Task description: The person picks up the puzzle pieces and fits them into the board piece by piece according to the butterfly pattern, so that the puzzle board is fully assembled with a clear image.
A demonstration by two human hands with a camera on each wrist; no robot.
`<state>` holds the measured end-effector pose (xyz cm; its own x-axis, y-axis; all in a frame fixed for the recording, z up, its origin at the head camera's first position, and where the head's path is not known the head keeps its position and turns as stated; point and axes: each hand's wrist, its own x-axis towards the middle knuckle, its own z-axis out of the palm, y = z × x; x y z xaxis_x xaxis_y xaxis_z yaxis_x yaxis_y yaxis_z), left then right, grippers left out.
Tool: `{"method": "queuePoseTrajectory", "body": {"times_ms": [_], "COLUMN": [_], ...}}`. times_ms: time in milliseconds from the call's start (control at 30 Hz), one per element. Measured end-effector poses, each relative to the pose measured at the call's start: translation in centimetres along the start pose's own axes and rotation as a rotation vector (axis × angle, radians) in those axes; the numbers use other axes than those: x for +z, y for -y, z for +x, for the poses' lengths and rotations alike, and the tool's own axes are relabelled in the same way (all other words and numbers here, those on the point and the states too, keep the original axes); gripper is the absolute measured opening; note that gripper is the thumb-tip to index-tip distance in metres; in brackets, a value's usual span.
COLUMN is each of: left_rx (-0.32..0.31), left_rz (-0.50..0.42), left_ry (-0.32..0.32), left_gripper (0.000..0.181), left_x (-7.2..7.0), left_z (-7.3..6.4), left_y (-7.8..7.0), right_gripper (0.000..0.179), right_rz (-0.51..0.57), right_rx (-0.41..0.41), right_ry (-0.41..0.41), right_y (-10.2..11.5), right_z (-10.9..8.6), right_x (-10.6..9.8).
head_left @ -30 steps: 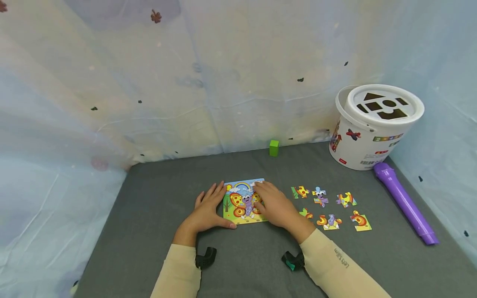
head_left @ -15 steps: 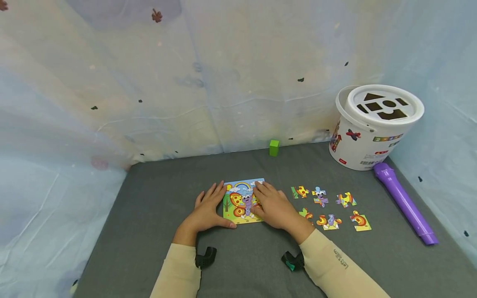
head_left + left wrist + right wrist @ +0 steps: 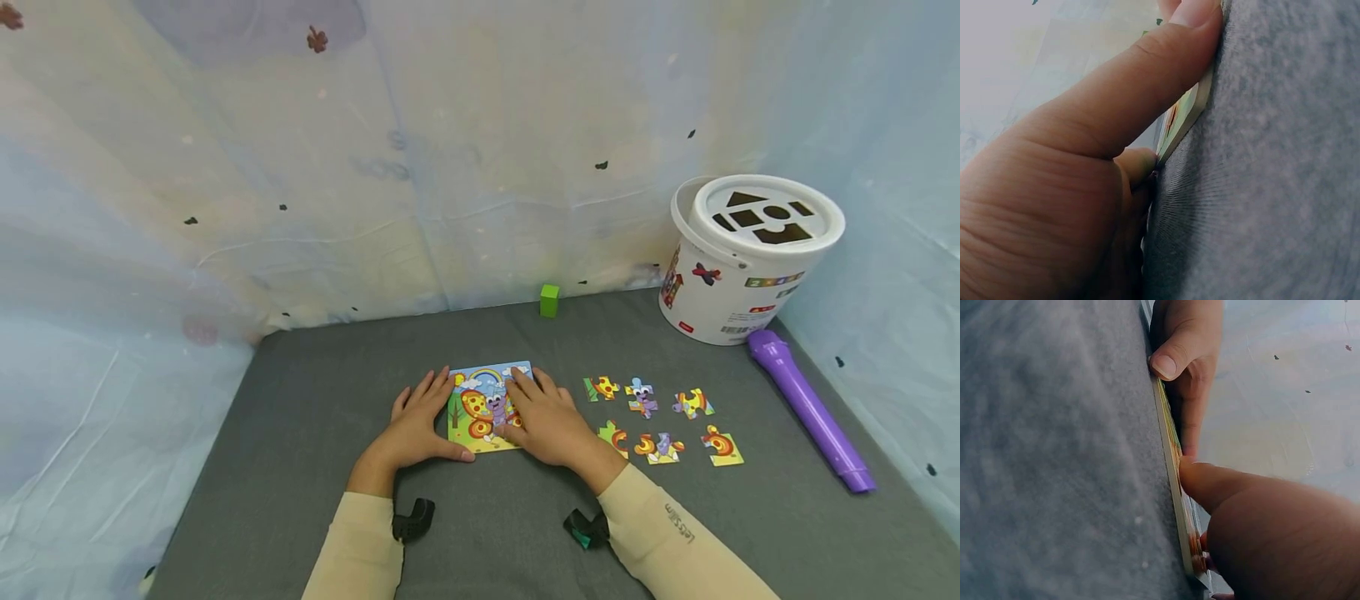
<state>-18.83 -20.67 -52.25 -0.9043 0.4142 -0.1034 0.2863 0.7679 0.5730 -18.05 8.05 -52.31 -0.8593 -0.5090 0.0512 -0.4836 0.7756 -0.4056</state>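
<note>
A flat square picture board point(image 3: 476, 404), printed with a purple butterfly under a rainbow, lies on the dark grey cloth in the head view. My left hand point(image 3: 416, 423) rests along its left side, fingers stretched out and thumb on the lower left corner. My right hand point(image 3: 553, 423) lies over the right part with fingers extended, hiding much of the right wing. Its thumb point(image 3: 1216, 481) touches the printed face in the right wrist view. The board's pale edge point(image 3: 1194, 109) shows below my left thumb point(image 3: 1141, 81) in the left wrist view.
Several loose jigsaw pieces point(image 3: 642, 397) lie in two rows right of my right hand, one partly behind its wrist. A green block point(image 3: 549, 301) stands at the back edge. A lidded white bucket point(image 3: 738, 275) and a purple toy microphone point(image 3: 810, 408) occupy the right side.
My right hand has slid slightly left over the board, its thumb now nearer the butterfly's body. The left hand stays at the board's left side. The head view has shifted a little.
</note>
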Motion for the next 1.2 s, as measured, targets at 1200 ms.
{"method": "queuePoseTrajectory", "body": {"times_ms": [1200], "left_rx": [-0.019], "left_rz": [-0.002], "left_ry": [0.027], "left_gripper": [0.139], "left_x": [-0.2], "left_z": [-0.1], "left_y": [-0.1], "right_gripper": [0.067], "right_rz": [0.996], "right_rx": [-0.013], "right_ry": [-0.308], "right_y": [-8.8], "right_z": [-5.3], "right_x": [-7.2]}}
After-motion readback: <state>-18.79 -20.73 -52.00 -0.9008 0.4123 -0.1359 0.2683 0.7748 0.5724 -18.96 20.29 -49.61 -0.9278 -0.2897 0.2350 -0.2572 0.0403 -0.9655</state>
